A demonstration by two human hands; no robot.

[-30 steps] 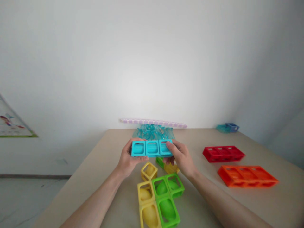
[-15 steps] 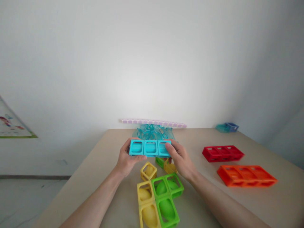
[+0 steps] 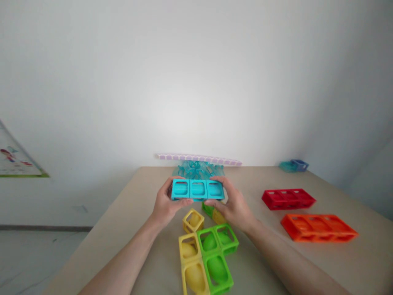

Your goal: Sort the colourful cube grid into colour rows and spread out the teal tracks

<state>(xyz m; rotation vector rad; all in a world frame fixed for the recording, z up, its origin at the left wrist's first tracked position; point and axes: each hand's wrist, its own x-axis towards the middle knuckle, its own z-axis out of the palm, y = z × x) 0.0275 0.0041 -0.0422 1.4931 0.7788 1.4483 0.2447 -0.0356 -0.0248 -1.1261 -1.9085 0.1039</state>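
Fingers of the left hand (image 3: 164, 205) and the right hand (image 3: 233, 203) are clamped on the 2 short ends of a cyan 3-cell block (image 3: 197, 189), held in the air at frame centre, its long axis running left to right, both hands equally near. Just below it lie a small yellow cube (image 3: 193, 220) and joined yellow and green blocks (image 3: 211, 258). Behind sits a clear teal heap (image 3: 198, 169). Well apart at the right of the table (image 3: 138, 205) lie a red block (image 3: 288, 198) and an orange block (image 3: 319, 227).

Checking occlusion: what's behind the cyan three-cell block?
Behind the cyan three-cell block, held by left hand and right hand, a translucent teal pile shows on top; its lower part is covered.
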